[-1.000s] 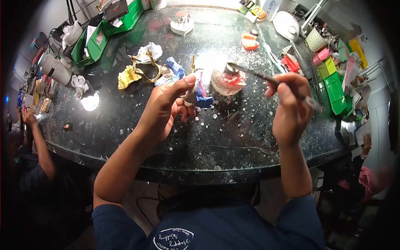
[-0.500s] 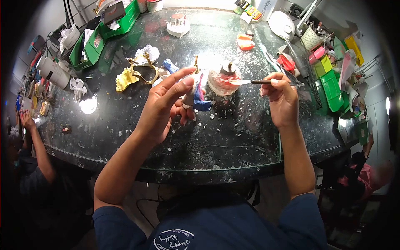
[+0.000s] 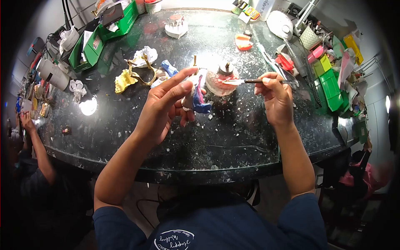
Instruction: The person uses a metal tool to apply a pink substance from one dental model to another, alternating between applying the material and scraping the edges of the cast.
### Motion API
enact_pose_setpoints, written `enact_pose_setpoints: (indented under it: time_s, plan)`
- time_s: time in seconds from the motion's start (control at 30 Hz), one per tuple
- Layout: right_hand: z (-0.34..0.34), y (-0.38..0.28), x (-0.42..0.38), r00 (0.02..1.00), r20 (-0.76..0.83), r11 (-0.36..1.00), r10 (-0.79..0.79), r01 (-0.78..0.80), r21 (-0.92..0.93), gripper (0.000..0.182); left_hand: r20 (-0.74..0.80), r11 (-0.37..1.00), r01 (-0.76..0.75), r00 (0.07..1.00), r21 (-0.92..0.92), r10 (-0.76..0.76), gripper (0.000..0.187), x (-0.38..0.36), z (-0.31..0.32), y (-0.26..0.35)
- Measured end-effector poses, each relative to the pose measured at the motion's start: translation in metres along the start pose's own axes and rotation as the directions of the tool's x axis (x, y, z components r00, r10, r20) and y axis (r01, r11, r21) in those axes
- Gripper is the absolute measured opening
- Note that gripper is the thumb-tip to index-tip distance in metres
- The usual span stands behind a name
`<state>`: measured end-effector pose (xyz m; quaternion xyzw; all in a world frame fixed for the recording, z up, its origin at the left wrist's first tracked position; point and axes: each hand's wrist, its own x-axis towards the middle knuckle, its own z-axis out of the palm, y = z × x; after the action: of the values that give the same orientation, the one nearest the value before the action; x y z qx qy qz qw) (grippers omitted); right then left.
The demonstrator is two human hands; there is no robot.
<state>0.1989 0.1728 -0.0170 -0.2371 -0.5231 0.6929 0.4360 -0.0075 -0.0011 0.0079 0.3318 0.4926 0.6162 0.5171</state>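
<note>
My left hand is closed around a dental cast of white plaster with blue and pink wax along its right side. A brass-coloured pin rises above the fingertips. Pinched in my right hand is a wax knife, dark-handled, its pale blade pointing left. The blade overlaps the upper part of a round glass spirit burner, which has a dark wick holder on top and reddish stains. Just left of that burner is the cast. My fingers hide part of the cast.
A brass articulator lies at left with white and yellow plaster pieces. Behind stand a bur block and a red wax piece. Green bins line the left; cluttered trays the right. Another person's hand shows far left.
My right hand and the wax knife have shifted left, bringing the blade further across the burner. My left hand has moved very slightly with the cast.
</note>
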Motion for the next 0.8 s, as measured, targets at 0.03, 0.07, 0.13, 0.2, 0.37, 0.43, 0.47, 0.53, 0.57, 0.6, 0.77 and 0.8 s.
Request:
enact_pose_setpoints:
  time_s: [0.03, 0.07, 0.13, 0.2, 0.37, 0.43, 0.47, 0.53, 0.57, 0.6, 0.77, 0.8]
  plan:
    - [0.0, 0.0002, 0.0, 1.0, 0.002, 1.0, -0.004, 0.004, -0.003, 0.012, 0.002, 1.0, 0.003, 1.0, -0.001, -0.003, 0.062, 0.0001, 0.0, 0.0001]
    - [-0.0002, 0.0004, 0.0001, 1.0, 0.004, 1.0, -0.008, 0.008, -0.006, 0.012, 0.003, 1.0, 0.006, 1.0, -0.002, -0.006, 0.063, 0.0002, -0.0001, 0.0003]
    - [-0.0006, 0.0021, -0.0001, 1.0, 0.01, 1.0, -0.017, 0.017, 0.018, 0.012, 0.005, 1.0, 0.007, 1.0, -0.012, -0.007, 0.064, -0.0002, -0.001, 0.0004]
    - [-0.0013, 0.002, -0.0008, 1.0, 0.004, 0.999, -0.018, 0.018, 0.027, 0.011, 0.01, 1.0, 0.006, 1.0, -0.021, -0.006, 0.064, 0.0, -0.0004, 0.0003]
    - [-0.0012, 0.0034, 0.0008, 1.0, 0.014, 0.998, -0.009, 0.008, 0.062, 0.011, 0.012, 1.0, -0.006, 1.0, -0.008, 0.006, 0.067, -0.0004, 0.0, 0.0021]
    - [-0.0011, 0.0026, 0.0005, 1.0, 0.005, 0.999, -0.013, 0.013, 0.042, 0.011, 0.025, 1.0, -0.012, 1.0, -0.011, 0.013, 0.068, -0.0006, -0.0004, 0.0033]
    - [-0.0007, 0.0025, 0.0007, 1.0, 0.003, 0.999, -0.014, 0.014, 0.033, 0.011, 0.029, 1.0, -0.016, 0.999, -0.013, 0.017, 0.068, -0.0011, -0.0006, 0.0037]
    - [0.0005, 0.0033, 0.0013, 1.0, 0.004, 0.999, -0.025, 0.025, 0.047, 0.011, 0.019, 1.0, -0.011, 1.0, -0.002, 0.011, 0.069, -0.0016, 0.0002, 0.0047]
    - [0.0005, 0.0035, 0.0009, 1.0, 0.002, 0.998, -0.032, 0.031, 0.053, 0.011, 0.016, 1.0, -0.007, 1.0, 0.003, 0.007, 0.07, -0.0016, 0.0008, 0.0049]
    - [0.0, 0.0033, 0.0005, 1.0, 0.003, 0.999, -0.029, 0.029, 0.043, 0.011, 0.021, 1.0, -0.008, 1.0, 0.002, 0.008, 0.07, -0.0012, 0.0008, 0.0048]
    - [0.0008, 0.0043, 0.0005, 1.0, 0.011, 0.998, -0.028, 0.027, 0.055, 0.01, 0.024, 1.0, -0.018, 1.0, 0.014, 0.018, 0.07, -0.0015, 0.0008, 0.005]
    - [0.0009, 0.0039, -0.0001, 1.0, 0.006, 0.999, -0.029, 0.029, 0.041, 0.01, 0.024, 1.0, -0.014, 1.0, 0.019, 0.014, 0.07, -0.0014, 0.0009, 0.0048]
